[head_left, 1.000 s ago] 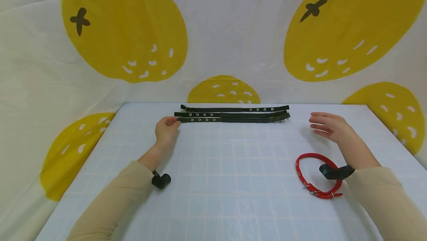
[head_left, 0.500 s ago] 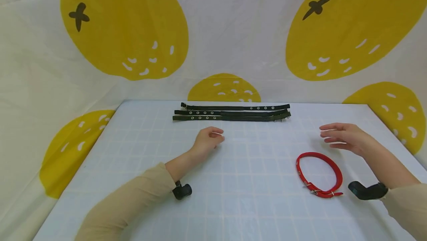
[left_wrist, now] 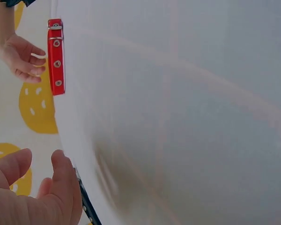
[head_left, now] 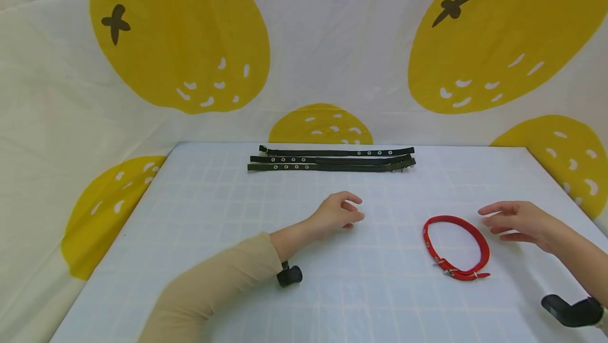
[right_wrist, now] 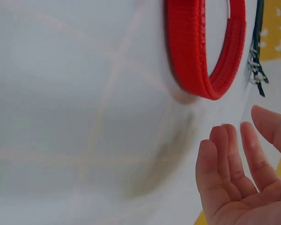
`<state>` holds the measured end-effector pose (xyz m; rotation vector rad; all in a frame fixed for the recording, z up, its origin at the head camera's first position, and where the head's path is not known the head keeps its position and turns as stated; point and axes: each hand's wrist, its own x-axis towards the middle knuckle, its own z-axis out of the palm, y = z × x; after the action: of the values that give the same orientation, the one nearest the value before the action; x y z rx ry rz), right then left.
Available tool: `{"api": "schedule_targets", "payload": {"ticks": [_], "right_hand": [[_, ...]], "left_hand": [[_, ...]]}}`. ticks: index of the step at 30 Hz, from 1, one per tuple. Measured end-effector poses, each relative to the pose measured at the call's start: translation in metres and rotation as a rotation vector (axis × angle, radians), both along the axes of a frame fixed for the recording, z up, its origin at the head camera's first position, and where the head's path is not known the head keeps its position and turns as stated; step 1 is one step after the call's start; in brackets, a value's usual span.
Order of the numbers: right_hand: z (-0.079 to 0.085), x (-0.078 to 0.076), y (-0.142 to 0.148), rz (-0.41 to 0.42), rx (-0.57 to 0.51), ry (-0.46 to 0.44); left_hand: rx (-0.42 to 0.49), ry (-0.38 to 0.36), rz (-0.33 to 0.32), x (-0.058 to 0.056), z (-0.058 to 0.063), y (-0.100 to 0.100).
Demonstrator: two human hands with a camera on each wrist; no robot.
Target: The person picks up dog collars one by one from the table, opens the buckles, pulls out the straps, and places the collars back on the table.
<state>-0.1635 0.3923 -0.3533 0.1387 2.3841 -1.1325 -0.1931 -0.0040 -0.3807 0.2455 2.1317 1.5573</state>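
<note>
A red collar [head_left: 483,248], buckled into a loop, stands on the table at the right; its buckle and eyelets show in the left wrist view. My left hand [head_left: 336,213] hovers over the middle of the table, left of the collar, fingers loosely bent and holding nothing. Just right of the collar is my right hand [head_left: 522,224], its fingers relaxed and apart from the red band. In the right wrist view a gap separates the fingers [right_wrist: 225,164] from the collar [right_wrist: 187,51]. Several black collars [head_left: 332,168] with metal eyelets lie stretched out side by side near the back edge.
The table [head_left: 266,200] has a pale checked cover. Behind it hangs a white cloth backdrop [head_left: 337,42] printed with yellow fruit shapes. A small black camera [head_left: 570,311] sits on the right wrist, another camera [head_left: 290,275] on the left.
My left hand has let go of the front black collar's left end and moved right and nearer. My right hand has drawn back toward the right. The red collar has stayed put.
</note>
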Motion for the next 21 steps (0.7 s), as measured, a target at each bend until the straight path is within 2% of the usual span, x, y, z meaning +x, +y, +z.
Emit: {"api": "schedule_targets", "payload": {"ticks": [5,10,15,21], "right_hand": [[-0.005,0.010,0.009,-0.042,-0.015,-0.025],[-0.007,0.017,0.012,-0.070,0.004,-0.056],[-0.012,0.022,0.008,-0.122,-0.015,-0.063],[-0.019,0.026,-0.002,-0.165,-0.056,-0.072]], "left_hand": [[0.015,-0.003,-0.093,0.001,0.000,0.017],[0.009,0.019,-0.135,-0.002,0.000,0.042],[-0.078,0.074,-0.167,0.000,-0.001,0.070],[-0.159,0.115,-0.274,0.008,-0.005,0.094]]}}
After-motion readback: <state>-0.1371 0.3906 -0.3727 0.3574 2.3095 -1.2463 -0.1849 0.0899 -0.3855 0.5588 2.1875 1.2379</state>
